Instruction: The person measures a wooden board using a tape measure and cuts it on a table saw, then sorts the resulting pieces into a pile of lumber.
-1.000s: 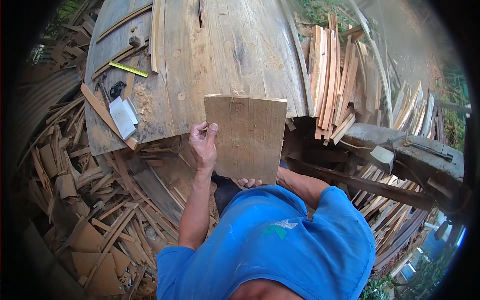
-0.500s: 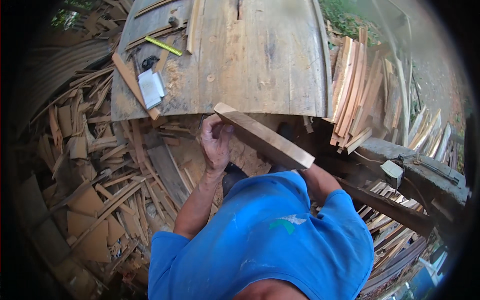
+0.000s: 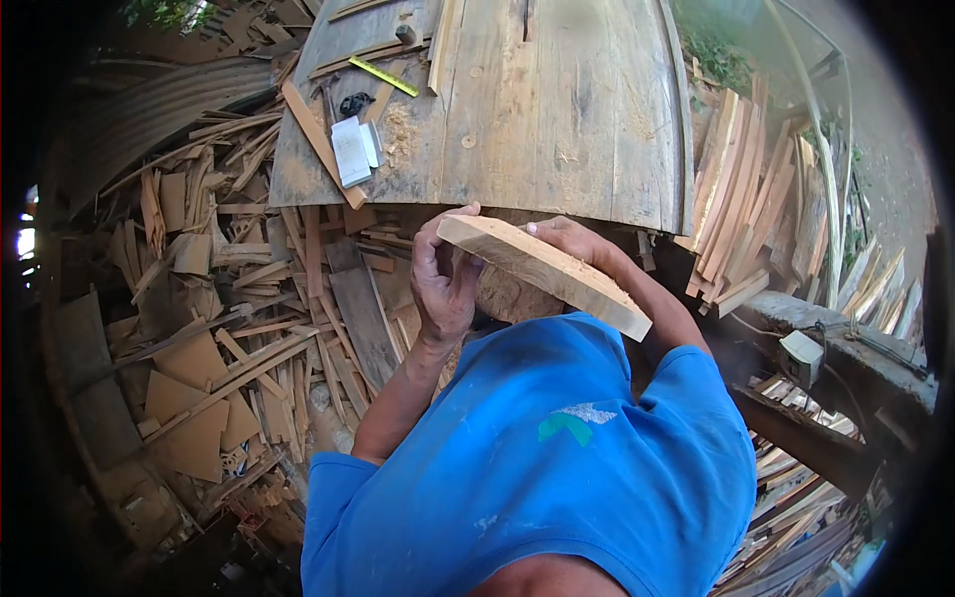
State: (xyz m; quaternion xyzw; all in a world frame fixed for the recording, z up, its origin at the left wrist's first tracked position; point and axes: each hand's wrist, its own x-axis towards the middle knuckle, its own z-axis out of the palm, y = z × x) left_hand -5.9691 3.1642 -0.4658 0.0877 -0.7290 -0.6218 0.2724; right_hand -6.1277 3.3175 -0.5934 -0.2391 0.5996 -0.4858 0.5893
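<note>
A short, thick wooden board [image 3: 542, 267] is held up in front of my blue shirt, slanting down to the right, with one sawn long edge toward me. My left hand [image 3: 445, 284] is closed round its left end, fingers behind and thumb in front. Over the far side reaches my right hand [image 3: 569, 239], its fingertips on the board's upper edge; the rest of its grip is hidden. Just beyond the board lies the near edge of a worn plank workbench [image 3: 567, 129].
On the bench's left lie a yellow measuring strip [image 3: 383, 76], a white folded card [image 3: 352, 149], a black crumpled thing [image 3: 355, 102], wood strips and sawdust. Offcuts [image 3: 229, 328] heap up at left. Stacked slats [image 3: 741, 189] and a concrete beam [image 3: 846, 348] stand at right.
The board has turned so that its broad face and long edge show more. My right hand, hidden behind it before, now shows on the far edge. The view has shifted slightly left.
</note>
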